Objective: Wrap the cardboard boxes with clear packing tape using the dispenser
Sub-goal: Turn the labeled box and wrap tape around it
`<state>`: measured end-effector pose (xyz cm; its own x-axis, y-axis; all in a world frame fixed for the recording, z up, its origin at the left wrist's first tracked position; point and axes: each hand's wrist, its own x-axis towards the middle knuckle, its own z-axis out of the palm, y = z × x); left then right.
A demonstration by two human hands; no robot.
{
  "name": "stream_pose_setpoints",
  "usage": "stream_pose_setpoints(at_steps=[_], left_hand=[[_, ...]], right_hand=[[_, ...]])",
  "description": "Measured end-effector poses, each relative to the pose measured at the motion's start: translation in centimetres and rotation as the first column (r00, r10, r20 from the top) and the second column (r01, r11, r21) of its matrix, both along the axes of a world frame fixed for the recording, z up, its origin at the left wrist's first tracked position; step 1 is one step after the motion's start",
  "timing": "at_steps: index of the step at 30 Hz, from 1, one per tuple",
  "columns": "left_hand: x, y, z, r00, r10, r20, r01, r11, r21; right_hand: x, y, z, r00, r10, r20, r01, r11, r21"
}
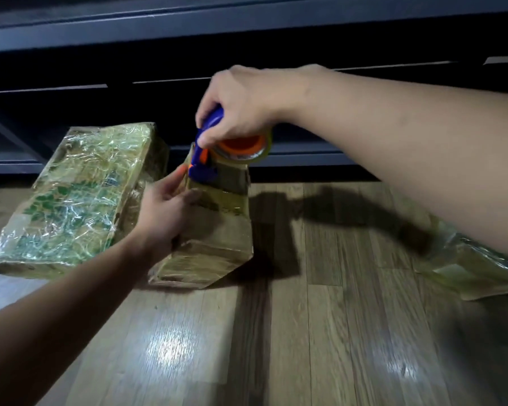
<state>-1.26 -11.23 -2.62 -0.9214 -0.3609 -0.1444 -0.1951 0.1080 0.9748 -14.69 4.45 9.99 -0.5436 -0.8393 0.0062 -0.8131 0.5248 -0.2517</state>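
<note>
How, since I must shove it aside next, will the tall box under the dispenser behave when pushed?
Likely tippy: the box stands tall on a narrow end, and the left hand grips it. It would probably slide easily: glossy tape covers it and the wood floor looks smooth. Dented edges suggest soft cardboard that may give under pressure.

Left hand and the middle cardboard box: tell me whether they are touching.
Touching. The head view shows the left hand gripping the middle cardboard box, fingers curled round its upper left edge.
</note>
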Motion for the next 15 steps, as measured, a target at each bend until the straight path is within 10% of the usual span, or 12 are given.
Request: stream_pose_setpoints(at_steps=[5,15], left_hand=[[1.9,-0.7,-1.0,0.998,0.052,0.043,-0.062,0.958,0.280],[1.0,2.8,-1.6,0.990,-0.105,0.094,0.120,0.979,-0.164]], right_hand=[[0.8,-2.7,0.9,0.996,0.036,-0.086,-0.026,0.992,0.122],[0.7,0.4,-1.5,0.999,-0.004,-0.033,0.006,0.999,0.046]])
